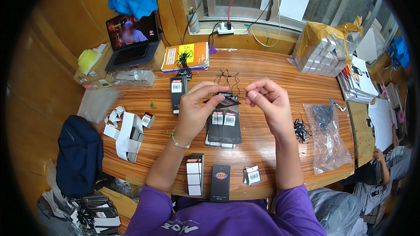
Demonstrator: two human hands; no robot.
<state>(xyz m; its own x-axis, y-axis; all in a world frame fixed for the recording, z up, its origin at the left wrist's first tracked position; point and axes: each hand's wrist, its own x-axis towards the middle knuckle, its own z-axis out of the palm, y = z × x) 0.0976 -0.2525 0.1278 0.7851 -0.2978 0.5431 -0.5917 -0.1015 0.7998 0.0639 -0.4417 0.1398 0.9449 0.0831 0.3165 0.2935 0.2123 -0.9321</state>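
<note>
Your left hand [197, 104] pinches a black hang tag [229, 102] over the tag stack [223, 127]; your right hand [270, 103] curls, fingertips close together, though I can't tell if they grip anything. Steady the tag before working finely.

Before us runs a striped brown counter [262, 153]. In its middle we see dark tags [224, 133] in overlapping piles. Along our edge lie a banded bundle [194, 177], a black tag [220, 185] and small white labels [252, 175]. We have a curled white strip [127, 137] at left, black cords [301, 131] and a clear bag [328, 146] at right, an orange notebook [173, 56] behind.
</note>
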